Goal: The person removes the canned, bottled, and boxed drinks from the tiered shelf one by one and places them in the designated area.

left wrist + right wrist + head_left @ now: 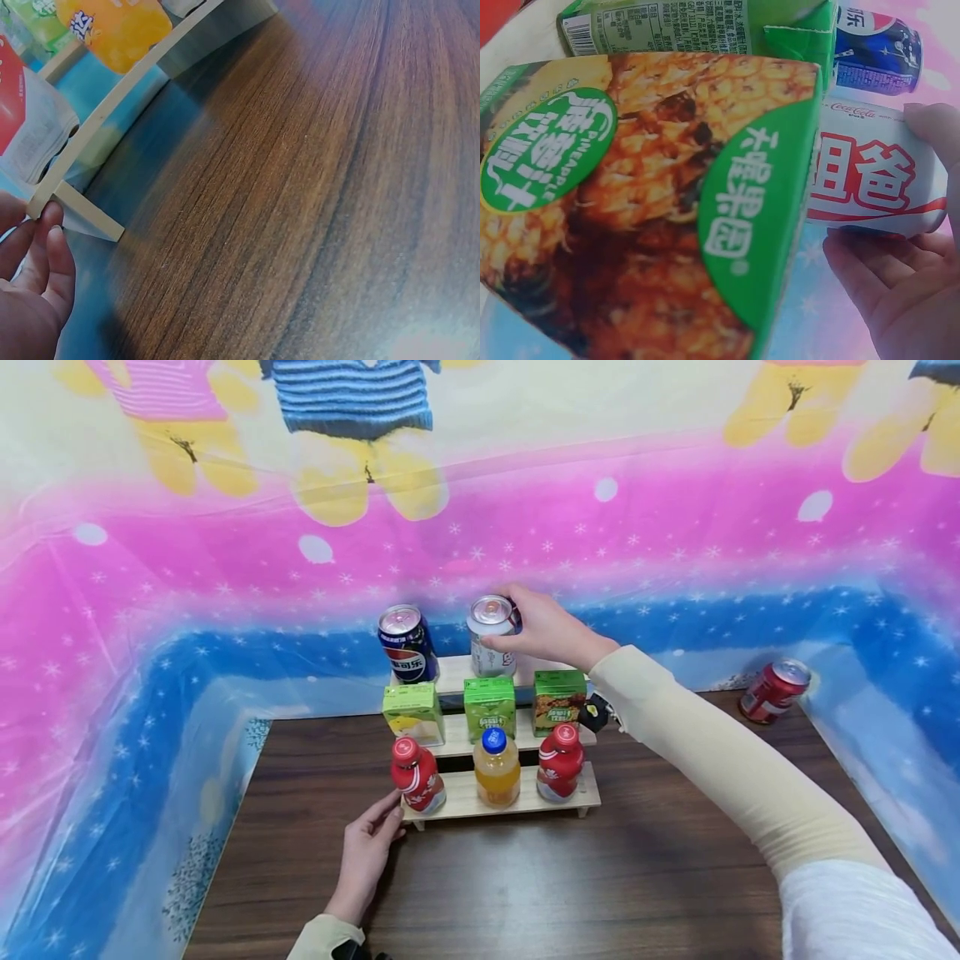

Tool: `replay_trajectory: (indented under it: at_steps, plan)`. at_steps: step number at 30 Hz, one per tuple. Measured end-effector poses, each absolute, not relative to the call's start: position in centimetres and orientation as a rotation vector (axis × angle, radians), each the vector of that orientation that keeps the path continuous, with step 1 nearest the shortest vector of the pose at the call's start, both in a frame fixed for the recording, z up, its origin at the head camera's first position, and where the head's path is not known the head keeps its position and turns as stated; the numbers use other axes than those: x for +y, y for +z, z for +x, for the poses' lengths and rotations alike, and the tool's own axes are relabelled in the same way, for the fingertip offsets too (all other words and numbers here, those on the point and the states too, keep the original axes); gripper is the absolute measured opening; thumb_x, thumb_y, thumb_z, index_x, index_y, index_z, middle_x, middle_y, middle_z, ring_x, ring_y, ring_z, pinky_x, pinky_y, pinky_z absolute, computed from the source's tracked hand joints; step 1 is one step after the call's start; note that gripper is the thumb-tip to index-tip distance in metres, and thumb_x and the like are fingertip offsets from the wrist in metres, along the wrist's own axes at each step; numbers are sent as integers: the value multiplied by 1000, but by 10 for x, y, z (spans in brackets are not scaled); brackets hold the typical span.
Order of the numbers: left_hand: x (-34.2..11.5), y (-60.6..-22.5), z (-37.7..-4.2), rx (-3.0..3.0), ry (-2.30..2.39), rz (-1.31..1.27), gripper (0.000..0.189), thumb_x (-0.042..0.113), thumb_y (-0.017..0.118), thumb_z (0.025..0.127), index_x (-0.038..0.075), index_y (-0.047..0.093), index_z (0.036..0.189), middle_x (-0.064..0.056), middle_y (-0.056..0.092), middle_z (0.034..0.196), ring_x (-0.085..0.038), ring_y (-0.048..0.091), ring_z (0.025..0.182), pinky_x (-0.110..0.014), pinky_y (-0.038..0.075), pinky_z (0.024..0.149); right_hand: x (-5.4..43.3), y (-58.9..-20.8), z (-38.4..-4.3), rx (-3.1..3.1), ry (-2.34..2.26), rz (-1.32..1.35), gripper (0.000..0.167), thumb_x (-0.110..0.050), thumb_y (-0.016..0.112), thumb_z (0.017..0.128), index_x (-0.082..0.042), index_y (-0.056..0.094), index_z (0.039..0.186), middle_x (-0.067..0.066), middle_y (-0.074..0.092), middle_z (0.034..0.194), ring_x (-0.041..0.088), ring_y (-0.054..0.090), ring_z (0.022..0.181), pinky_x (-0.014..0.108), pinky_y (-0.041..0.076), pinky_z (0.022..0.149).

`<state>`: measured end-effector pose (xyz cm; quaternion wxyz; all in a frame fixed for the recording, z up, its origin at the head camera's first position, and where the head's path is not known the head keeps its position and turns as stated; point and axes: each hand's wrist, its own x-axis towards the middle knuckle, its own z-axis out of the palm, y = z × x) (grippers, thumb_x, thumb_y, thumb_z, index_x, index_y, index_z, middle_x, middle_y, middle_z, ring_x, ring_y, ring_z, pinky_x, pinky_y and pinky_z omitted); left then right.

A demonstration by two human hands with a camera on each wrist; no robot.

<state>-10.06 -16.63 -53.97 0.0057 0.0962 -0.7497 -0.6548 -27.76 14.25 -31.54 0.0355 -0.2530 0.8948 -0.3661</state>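
And on the left, the left hand (366, 852) is pinching the rack (590, 783) at its front left corner, thumb and fingertips closed on the board, just beside the left red bottle (420, 781). A light, level hold is looking wise; a tug could rock everything. Up on the rack's top tier, at its left, the blue can (407, 647) is standing. Mid-tier, here's the white can (492, 647), upright, the right hand (551, 631) curling round it, thumb in front, spread can-wide. Whether its base is fully resting, I can't tell. Best be keeping it vertical, sleeve (720, 768) clear of the pineapple box (558, 702) on the rack's middle tier! Far right, well apart from the rack, the red can (776, 692) is sitting.
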Motion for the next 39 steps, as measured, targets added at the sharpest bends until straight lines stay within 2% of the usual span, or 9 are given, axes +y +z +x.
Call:
replay_trajectory:
  at_steps: [9, 24, 29, 39]
  plan:
    - [-168, -539, -100, -2353, -2047, 292, 35, 0, 60, 104, -5, 63, 139, -24, 62, 139, 2, 64, 91, -18, 59, 77, 151, -316, -277, 2713, -1174, -723, 76, -31, 79, 94, -10, 41, 157, 9, 61, 140, 25, 59, 128, 45, 51, 108]
    - [-168, -536, -98, -2371, -2051, 296, 36, 4, 61, 105, -2, 62, 141, -23, 62, 140, 3, 64, 94, -18, 59, 79, 167, -319, -276, 2676, -1241, -703, 72, -26, 77, 95, -14, 43, 157, 9, 59, 141, 27, 58, 128, 48, 52, 107]
    - [-169, -536, -100, -2376, -2028, 302, 36, 2, 61, 104, -4, 63, 139, -25, 64, 137, 3, 65, 92, -18, 59, 78, 164, -320, -277, 2688, -1236, -731, 75, -34, 79, 94, -11, 42, 155, 8, 58, 140, 24, 58, 125, 46, 54, 104]
    - [-167, -533, -98, -2405, -2019, 290, 37, 5, 62, 105, -2, 63, 141, -23, 63, 139, 2, 65, 93, -18, 59, 78, 159, -328, -278, 2808, -1162, -701, 81, -44, 82, 90, -13, 42, 154, 5, 53, 139, 22, 53, 127, 49, 48, 109]
